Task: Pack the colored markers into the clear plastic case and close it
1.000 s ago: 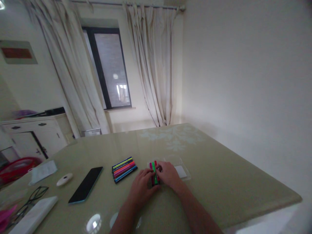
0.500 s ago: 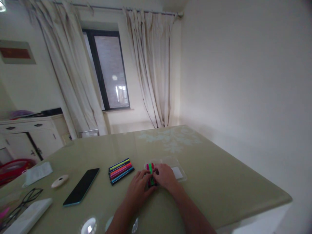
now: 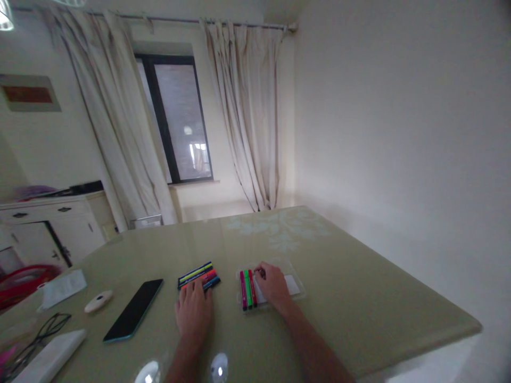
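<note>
Several coloured felt-tip pens (image 3: 195, 272) lie side by side on the table, left of centre. My left hand (image 3: 194, 310) rests over their near end, fingers stretched out and a little apart, partly covering them. To the right, a shallow clear plastic case (image 3: 302, 290) lies flat. Along its left side three felt-tip pens stand in a row: a magenta pen (image 3: 243, 290), a green pen (image 3: 248, 289) and a red pen (image 3: 253, 289). My right hand (image 3: 273, 286) is over the case, just right of the red pen, with fingers curled closed; what they hold, if anything, is hidden.
A dark phone (image 3: 134, 310) lies left of the loose pens. Farther left are a white oval object (image 3: 98, 301), a pale folded cloth or mask (image 3: 64, 288), glasses (image 3: 50, 323) and a white box (image 3: 51, 356). The table's edge (image 3: 399, 266) runs along the right.
My left hand has left the pens in the case and moved left onto the loose pens. My right hand has stayed over the case, and the three pens there are now uncovered.
</note>
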{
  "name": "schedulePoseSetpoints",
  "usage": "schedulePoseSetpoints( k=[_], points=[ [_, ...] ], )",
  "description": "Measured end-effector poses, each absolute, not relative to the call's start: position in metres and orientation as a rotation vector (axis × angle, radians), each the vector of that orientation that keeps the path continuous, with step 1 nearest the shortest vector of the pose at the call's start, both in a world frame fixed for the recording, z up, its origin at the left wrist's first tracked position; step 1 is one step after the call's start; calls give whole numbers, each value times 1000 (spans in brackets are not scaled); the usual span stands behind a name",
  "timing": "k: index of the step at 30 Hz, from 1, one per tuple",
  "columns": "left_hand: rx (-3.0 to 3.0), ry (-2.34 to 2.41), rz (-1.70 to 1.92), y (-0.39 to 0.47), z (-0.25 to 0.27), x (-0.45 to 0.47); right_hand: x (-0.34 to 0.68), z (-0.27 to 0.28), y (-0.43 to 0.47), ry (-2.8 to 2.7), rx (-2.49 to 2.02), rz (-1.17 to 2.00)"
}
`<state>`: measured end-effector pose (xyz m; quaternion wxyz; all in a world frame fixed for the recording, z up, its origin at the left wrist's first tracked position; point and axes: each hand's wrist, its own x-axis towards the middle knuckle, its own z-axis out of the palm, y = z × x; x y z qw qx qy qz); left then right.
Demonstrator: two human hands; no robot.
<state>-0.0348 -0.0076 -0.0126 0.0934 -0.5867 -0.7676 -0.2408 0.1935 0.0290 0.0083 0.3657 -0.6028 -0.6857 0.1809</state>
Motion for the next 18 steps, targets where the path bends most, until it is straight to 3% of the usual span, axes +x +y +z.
schedulePoseSetpoints(
  k=[6,12,18],
  points=[
    [-1949,-2279,-732,-6,-17,-33,194,7,29,-1726,-1502,477],
    [-2204,-1932,-1613,2,-16,-7,184,4,27,-1732,-1167,696],
    [-2403,-1784,-1851,-11,-6,19,172,1,31,-1584,-913,942]
  ],
)
